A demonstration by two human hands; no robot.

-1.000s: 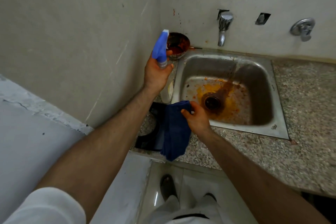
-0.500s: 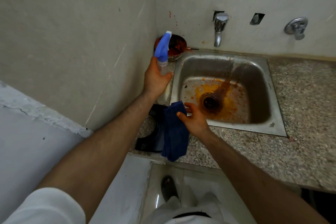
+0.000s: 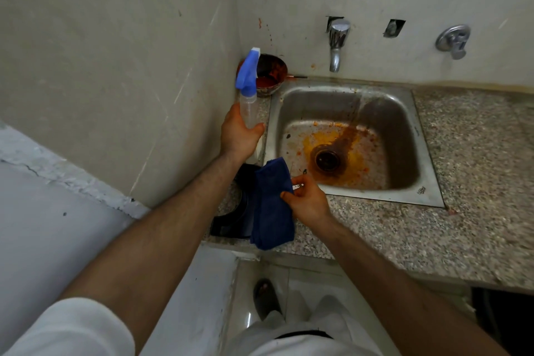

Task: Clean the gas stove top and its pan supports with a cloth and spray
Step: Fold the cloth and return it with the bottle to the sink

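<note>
The spray bottle (image 3: 249, 87) is clear with a blue top. It stands upright in the air, near the wall corner and just left of the sink (image 3: 427, 193). The left hand (image 3: 239, 136) has its grip wrapped tight around the bottle's lower part. The blue cloth (image 3: 270, 205) hangs down over the front edge of the speckled surface (image 3: 476, 211). The right hand (image 3: 307, 201) pinches the cloth's right side, with its grip closed on it. A black thing (image 3: 231, 225) lies under the cloth. The sink has orange stains around its drain (image 3: 328, 159). A dirty bowl (image 3: 271, 74) sits in the corner behind the bottle. A tap (image 3: 336, 43) sticks out of the wall above the sink.
</note>
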